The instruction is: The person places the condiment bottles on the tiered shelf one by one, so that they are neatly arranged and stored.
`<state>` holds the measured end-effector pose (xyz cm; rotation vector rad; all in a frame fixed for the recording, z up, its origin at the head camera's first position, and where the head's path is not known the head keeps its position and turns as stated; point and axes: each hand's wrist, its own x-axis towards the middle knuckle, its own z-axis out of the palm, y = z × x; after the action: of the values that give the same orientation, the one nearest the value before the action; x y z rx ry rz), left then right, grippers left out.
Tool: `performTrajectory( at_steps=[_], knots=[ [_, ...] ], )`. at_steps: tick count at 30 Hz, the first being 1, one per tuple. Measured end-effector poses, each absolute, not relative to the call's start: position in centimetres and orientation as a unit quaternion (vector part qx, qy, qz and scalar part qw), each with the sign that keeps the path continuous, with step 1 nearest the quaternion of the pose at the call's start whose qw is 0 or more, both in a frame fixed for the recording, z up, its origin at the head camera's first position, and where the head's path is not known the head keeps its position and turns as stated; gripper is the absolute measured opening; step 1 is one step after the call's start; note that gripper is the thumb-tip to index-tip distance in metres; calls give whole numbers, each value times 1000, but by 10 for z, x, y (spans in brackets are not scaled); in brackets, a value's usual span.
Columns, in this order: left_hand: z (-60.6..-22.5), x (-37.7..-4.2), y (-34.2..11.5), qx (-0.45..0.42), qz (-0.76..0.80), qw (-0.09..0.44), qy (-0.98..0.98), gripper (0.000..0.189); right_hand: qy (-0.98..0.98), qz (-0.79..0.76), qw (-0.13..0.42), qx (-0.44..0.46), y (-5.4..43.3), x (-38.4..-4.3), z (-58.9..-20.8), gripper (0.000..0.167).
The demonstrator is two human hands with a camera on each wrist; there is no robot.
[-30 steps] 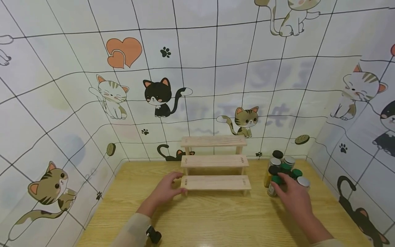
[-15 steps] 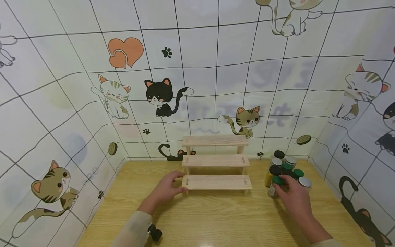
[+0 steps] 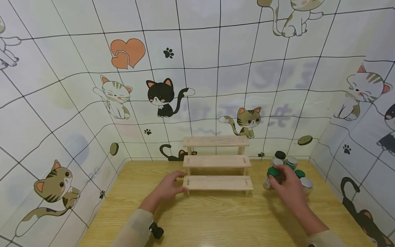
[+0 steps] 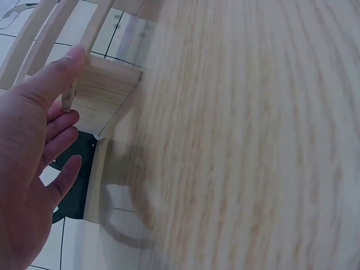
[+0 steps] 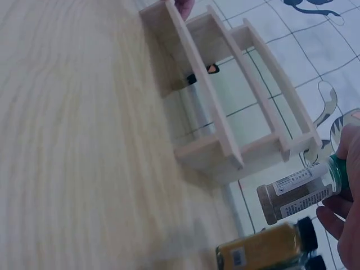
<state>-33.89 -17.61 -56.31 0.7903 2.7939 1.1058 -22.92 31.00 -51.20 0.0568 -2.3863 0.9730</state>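
My right hand [image 3: 290,187] pinches a spice jar [image 3: 267,181] by its green lid, thumb on the near side. In the right wrist view this spice jar [image 5: 295,194] is clear, labelled and partly filled with something brown, and it tilts above the table. A three-tier wooden shelf [image 3: 218,183] stands at the back middle. At its left end my left hand [image 3: 166,186] holds the lowest board, with the thumb [image 4: 64,66] at the board's edge and fingers curled below. Beneath the held jar, the right wrist view shows a yellow-filled jar [image 5: 264,247] with a black lid.
Several other jars stand at the back right of the wooden table [image 3: 216,216], among them one with a black lid [image 3: 280,155], one with a silver lid [image 3: 306,183] and one with a green lid [image 3: 300,174]. A cat-patterned cloth wall [image 3: 203,82] encloses the back and sides.
My right hand has raised the green-lidded jar out of the group, slightly up and to the left. My left hand stays on the shelf. The head view has shifted slightly.
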Motion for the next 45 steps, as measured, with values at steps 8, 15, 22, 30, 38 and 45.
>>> performTrajectory(
  at_steps=[8,15,22,30,38,45],
  knots=[
    [-567,-338,-178,272,394,28,878,65,-879,404,249,57,288,-256,-485,36],
    [-567,-340,-176,278,389,40,877,66,-865,429,247,87,269,-283,-461,38],
    [-564,-343,-177,280,383,32,879,64,-848,458,235,129,247,-317,-437,37],
    [-567,-337,-175,291,363,20,885,62,-838,493,195,126,220,-338,-421,37],
    [-571,-334,-175,280,354,14,892,64,-813,541,160,142,198,-367,-410,41],
    [-572,-335,-175,272,349,16,896,66,-807,543,158,171,173,-393,-398,41]
  ],
)
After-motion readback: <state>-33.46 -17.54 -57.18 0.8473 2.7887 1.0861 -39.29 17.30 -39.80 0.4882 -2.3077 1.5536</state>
